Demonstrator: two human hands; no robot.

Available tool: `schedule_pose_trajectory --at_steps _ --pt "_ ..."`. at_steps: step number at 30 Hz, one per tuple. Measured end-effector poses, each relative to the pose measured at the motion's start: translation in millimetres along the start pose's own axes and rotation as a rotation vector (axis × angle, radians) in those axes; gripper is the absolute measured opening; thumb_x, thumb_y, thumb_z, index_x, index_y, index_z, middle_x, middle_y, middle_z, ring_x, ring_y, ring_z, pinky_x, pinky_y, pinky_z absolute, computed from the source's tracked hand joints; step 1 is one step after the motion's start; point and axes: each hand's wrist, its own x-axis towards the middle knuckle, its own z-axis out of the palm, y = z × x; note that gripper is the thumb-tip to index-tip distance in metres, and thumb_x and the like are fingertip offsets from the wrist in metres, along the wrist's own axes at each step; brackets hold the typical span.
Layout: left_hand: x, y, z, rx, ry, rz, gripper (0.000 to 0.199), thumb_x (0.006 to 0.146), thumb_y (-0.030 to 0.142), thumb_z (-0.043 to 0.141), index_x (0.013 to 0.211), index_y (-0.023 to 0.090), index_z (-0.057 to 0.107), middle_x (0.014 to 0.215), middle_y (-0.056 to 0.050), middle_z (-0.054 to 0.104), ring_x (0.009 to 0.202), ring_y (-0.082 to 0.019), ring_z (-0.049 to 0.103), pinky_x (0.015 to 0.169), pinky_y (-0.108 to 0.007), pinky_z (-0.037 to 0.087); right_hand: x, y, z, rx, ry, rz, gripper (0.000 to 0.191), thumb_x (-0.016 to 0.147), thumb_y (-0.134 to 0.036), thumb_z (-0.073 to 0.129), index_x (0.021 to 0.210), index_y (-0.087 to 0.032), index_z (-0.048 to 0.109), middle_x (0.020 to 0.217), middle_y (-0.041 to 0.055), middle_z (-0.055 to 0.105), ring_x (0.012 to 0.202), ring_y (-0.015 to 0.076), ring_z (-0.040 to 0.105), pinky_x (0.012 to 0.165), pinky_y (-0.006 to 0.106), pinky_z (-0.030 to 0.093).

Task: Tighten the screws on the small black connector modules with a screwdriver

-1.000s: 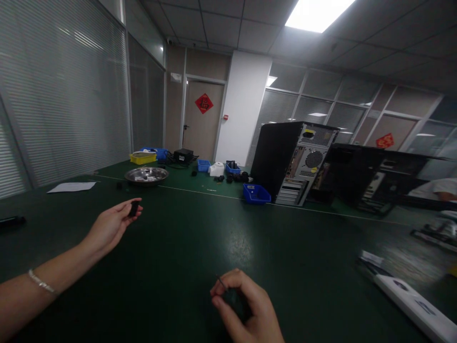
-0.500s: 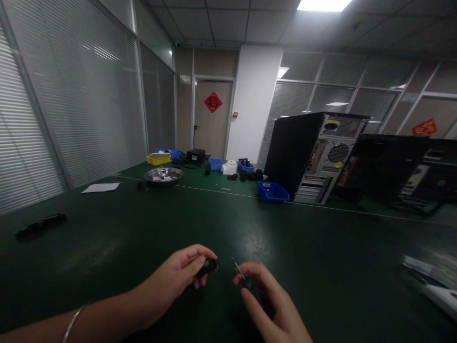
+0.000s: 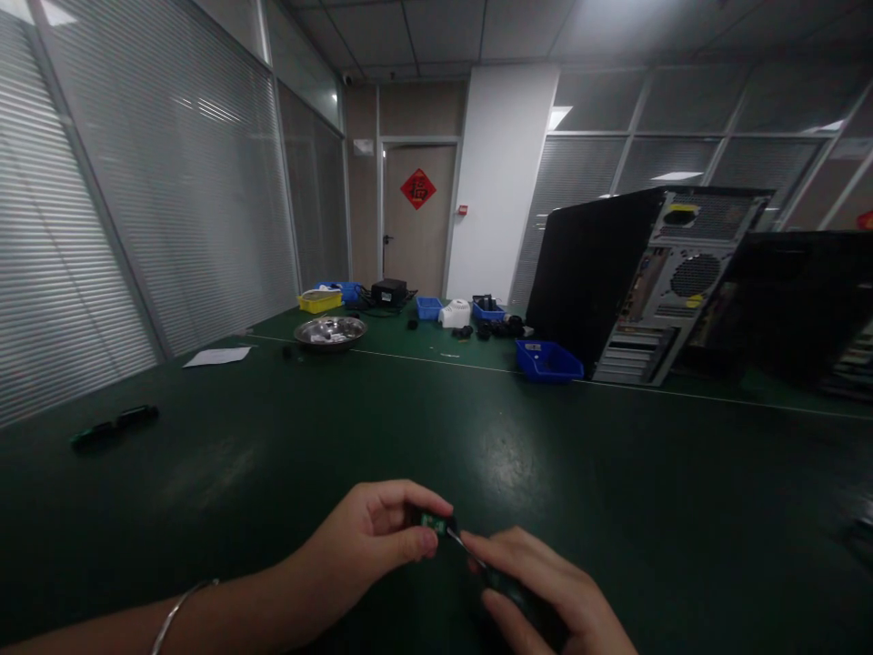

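Note:
Between thumb and fingers, my left hand (image 3: 382,532) grips a small black piece with a green circuit board (image 3: 432,523) showing on it. A screwdriver (image 3: 470,550) is in my right hand (image 3: 546,582); its thin metal shaft points up and left, and most of its dark handle is hidden by the fingers. The screwdriver's tip is at the right end of the circuit board; whether it presses on it I cannot tell. Both hands are held low over the green tabletop (image 3: 327,437).
Dark screwdriver-like tools (image 3: 115,428) and white paper (image 3: 218,357) lie left. Behind stand a metal bowl (image 3: 330,344), a blue bin (image 3: 549,371), a white device (image 3: 456,314) and a yellow tray (image 3: 320,307). A black computer case (image 3: 593,273) stands right.
The hands have come together, and the screwdriver tip has moved to the small piece. The piece has turned, so its green board shows. The view has swung slightly left.

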Motion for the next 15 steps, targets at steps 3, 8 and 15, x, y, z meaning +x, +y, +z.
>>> schedule_pose_trajectory --at_steps 3,8,15 --pt "-1.0 -2.4 -0.7 0.018 0.003 -0.007 0.025 0.074 0.021 0.074 0.099 0.017 0.072 0.084 -0.003 0.071 0.075 -0.015 0.062 0.075 -0.03 0.045 1.6 -0.3 0.6 -0.014 0.014 -0.012 0.048 0.082 -0.007 0.059 0.121 -0.034 0.065 0.092 0.0061 0.073 0.081 0.0206 0.071 0.071 0.027 0.059" --pt "-2.2 -0.7 3.8 -0.024 -0.018 -0.004 0.029 0.072 0.029 0.076 0.098 0.014 0.072 0.079 -0.006 0.074 0.073 -0.018 0.067 0.073 -0.033 0.05 1.2 -0.9 1.2 0.011 -0.011 -0.003 0.048 0.083 -0.008 0.058 0.123 -0.034 0.064 0.093 0.0068 0.073 0.083 0.0207 0.071 0.073 0.028 0.059" --pt "-2.6 -1.4 7.0 -0.176 -0.046 -0.057 0.026 0.071 0.027 0.079 0.093 0.013 0.073 0.082 -0.009 0.077 0.074 -0.021 0.073 0.07 -0.035 0.055 -0.8 -1.4 0.5 0.052 -0.031 -0.015 0.045 0.084 -0.009 0.057 0.121 -0.033 0.065 0.093 0.0074 0.072 0.082 0.0208 0.07 0.072 0.029 0.057"
